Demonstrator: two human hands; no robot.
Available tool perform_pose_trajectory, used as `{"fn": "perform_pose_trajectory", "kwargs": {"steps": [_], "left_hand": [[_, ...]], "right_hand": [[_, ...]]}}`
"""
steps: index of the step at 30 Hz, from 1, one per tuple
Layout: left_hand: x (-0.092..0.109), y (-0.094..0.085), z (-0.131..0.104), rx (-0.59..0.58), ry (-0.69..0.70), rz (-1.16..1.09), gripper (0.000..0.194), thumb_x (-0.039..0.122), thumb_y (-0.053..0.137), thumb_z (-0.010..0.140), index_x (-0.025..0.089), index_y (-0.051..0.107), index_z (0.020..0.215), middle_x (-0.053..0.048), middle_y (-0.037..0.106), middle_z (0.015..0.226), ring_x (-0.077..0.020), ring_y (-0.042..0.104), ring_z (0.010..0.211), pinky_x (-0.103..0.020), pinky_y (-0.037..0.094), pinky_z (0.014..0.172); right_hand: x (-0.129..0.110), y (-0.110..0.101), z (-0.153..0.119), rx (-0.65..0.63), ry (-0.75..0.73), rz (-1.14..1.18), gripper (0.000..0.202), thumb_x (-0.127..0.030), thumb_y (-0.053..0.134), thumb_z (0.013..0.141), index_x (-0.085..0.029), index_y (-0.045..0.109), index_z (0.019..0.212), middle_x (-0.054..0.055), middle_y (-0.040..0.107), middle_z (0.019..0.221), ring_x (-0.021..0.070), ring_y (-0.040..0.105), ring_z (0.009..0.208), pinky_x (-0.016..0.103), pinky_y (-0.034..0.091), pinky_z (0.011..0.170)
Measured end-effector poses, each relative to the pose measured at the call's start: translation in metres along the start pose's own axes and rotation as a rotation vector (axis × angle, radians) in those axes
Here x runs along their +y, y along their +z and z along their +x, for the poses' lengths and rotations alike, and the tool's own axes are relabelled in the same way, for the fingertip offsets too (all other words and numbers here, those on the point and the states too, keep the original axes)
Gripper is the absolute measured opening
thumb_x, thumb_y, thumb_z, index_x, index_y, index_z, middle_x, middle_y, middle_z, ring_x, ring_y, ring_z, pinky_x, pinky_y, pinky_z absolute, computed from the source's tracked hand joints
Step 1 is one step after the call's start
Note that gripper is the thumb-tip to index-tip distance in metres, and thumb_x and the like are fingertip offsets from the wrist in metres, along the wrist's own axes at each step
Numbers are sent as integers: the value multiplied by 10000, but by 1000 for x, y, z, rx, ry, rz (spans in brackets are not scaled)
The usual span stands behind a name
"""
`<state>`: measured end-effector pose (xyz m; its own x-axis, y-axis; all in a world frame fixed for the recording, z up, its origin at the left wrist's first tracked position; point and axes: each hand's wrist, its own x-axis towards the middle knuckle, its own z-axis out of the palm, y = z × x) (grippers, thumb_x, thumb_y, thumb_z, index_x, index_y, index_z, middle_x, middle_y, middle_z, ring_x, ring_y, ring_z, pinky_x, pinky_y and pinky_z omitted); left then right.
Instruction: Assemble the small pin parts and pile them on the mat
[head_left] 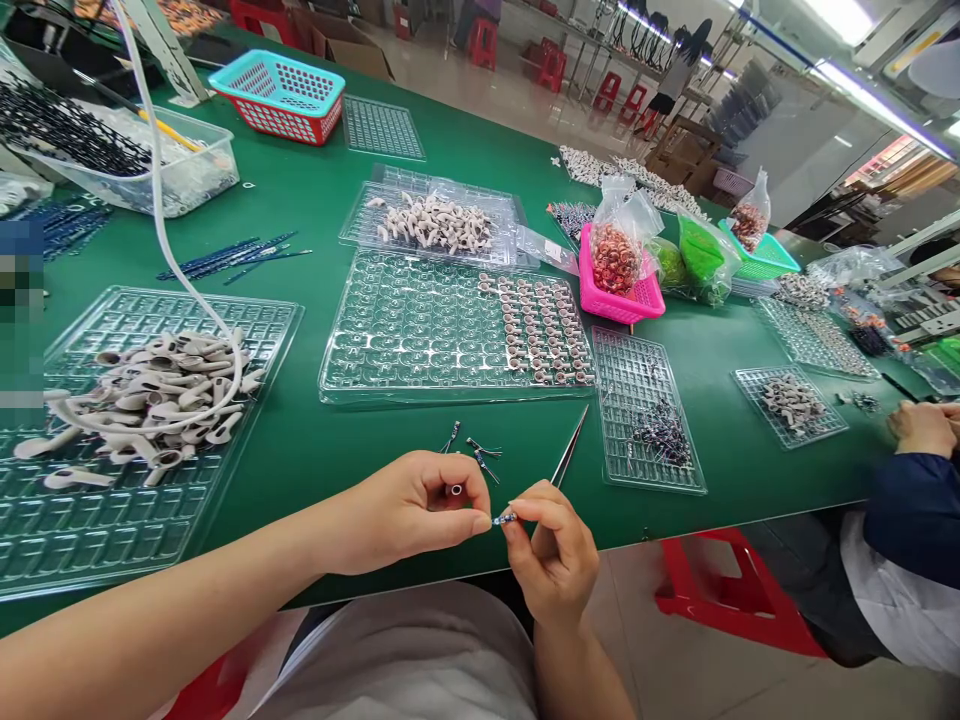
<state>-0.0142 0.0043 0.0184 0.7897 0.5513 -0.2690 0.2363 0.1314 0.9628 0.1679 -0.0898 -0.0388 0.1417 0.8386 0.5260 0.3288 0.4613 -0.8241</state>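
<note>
On the left of the green tabletop (315, 455), a clear tray (94, 545) carries a heap of grey hollow shells (176, 390), with thin blue strips (225, 258) lying just beyond it. Next comes my left hand (431, 505), thumb and fingertips pinching the left end of a small blue part (504, 519); a few wired pieces (482, 453) lie just past that hand. The part sits between my two hands. My right hand (555, 550) pinches its other end, and pointed tweezers (571, 445) jut out beyond that hand. Farther right, a second tray (616, 368) holds dark wired bits (661, 435).
</note>
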Motion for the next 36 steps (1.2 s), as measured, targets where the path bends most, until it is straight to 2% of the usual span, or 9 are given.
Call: {"fn": "perform_pose_trajectory", "kwargs": {"steps": [7, 16, 20, 27, 36], "left_hand": [[1, 0, 1, -8, -9, -17, 233, 369, 634, 849, 155, 627, 757, 34, 462, 667, -112, 373, 626, -231, 310, 565], [-2, -3, 2, -40, 1, -149, 242, 368, 653, 856, 146, 609, 769, 45, 436, 660, -109, 338, 620, -244, 276, 566], [-3, -3, 3, -47, -4, -179, 256, 378, 659, 853, 145, 599, 764, 46, 438, 660, -111, 338, 630, -247, 275, 577], [0, -3, 5, -32, -11, -209, 257, 379, 678, 828, 145, 600, 757, 39, 476, 679, -114, 367, 652, -249, 294, 609], [-2, -2, 4, -21, 6, -207, 215, 339, 672, 832, 151, 603, 754, 45, 491, 685, -106, 383, 652, -237, 308, 616]], "right_hand": [[3, 0, -1, 14, -53, -29, 289, -85, 614, 879, -274, 625, 1098, 16, 674, 831, 157, 630, 717, 320, 545, 620], [2, -1, 0, -34, -38, -31, 284, -62, 602, 880, -260, 640, 1081, 20, 669, 845, 162, 630, 753, 312, 531, 638], [1, -2, -1, -49, -5, -6, 253, -65, 583, 890, -244, 639, 1059, 24, 660, 843, 163, 618, 766, 310, 520, 653], [2, -3, -4, 1, 115, 72, 155, -110, 585, 907, -228, 645, 988, 16, 611, 809, 149, 574, 742, 271, 468, 628], [3, -3, -3, 33, 157, 162, 129, -130, 601, 909, -231, 665, 954, 2, 604, 766, 150, 557, 742, 278, 452, 661]]}}
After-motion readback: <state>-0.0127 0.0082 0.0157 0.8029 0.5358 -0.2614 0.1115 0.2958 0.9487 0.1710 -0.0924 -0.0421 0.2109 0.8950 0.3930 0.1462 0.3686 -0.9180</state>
